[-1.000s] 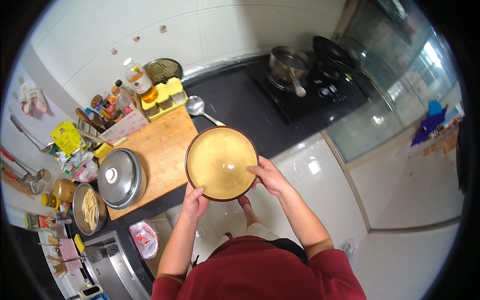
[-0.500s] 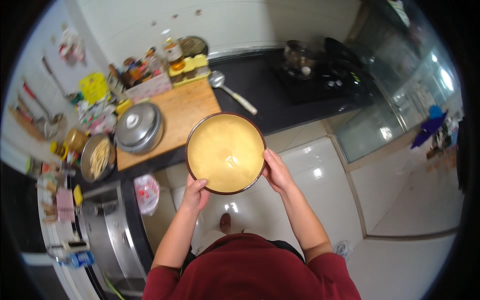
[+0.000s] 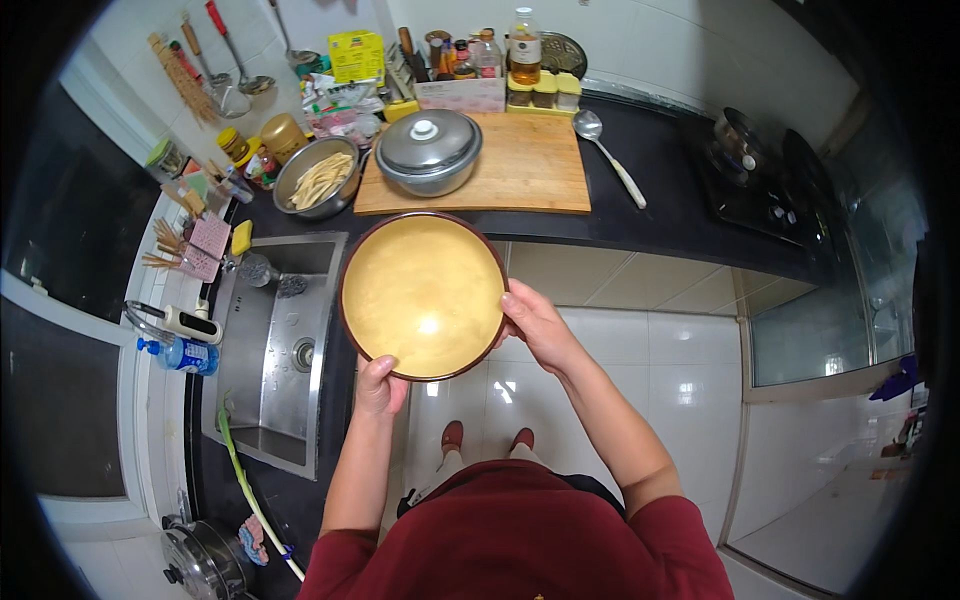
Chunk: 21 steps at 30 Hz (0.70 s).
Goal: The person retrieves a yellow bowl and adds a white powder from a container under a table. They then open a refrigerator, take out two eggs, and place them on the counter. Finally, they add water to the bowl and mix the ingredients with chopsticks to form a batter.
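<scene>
A round bowl with a smooth yellow inside and a dark brown rim is held up in front of me, over the floor by the counter's front edge. My left hand grips its lower left rim, thumb on top. On the right side of the rim, my right hand is closed with its thumb over the edge. Light glares off the yellow surface. Just beyond the bowl, a grey lidded pot stands on a wooden cutting board. Left of it is a metal bowl of pale yellow strips.
A large spoon lies right of the board. Farther right is a stove with a small pot. At left is a steel sink, with a green onion along its near side. Bottles and a spice box line the back.
My view has turned left, so the counter and sink appear farther right and more of the sink shows. Both hands still hold the bowl, now nearer the board's front edge in view.
</scene>
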### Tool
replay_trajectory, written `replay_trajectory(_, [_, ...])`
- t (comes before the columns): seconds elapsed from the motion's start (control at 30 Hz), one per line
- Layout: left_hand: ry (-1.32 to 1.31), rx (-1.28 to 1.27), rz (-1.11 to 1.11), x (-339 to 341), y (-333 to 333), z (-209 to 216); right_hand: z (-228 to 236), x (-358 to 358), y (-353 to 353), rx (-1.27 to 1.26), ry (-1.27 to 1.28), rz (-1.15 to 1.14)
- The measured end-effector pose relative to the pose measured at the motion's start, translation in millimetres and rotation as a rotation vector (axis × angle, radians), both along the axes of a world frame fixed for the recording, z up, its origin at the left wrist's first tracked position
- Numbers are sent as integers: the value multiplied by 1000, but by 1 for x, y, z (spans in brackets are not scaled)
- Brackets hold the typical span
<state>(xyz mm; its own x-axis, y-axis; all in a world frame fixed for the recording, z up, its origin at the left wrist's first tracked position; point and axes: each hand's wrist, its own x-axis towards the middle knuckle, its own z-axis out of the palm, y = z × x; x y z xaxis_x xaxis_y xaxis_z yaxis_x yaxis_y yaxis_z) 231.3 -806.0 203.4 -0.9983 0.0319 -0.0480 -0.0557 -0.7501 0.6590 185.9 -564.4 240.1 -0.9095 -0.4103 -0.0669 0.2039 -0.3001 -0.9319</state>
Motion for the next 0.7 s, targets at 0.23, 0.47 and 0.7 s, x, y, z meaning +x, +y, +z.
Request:
replay_trajectory(0.23, [62,-197,383,1,-138,0,-10,-16,-107,-40,35,55])
replay_trajectory(0.47, [248,-2011,1038,-20,-251,38,-18,2,-156,629,653,-88])
replay_trajectory(0.7, [-32,-653,686,-89,-210,-33,-22,44,-94,750,401,-230])
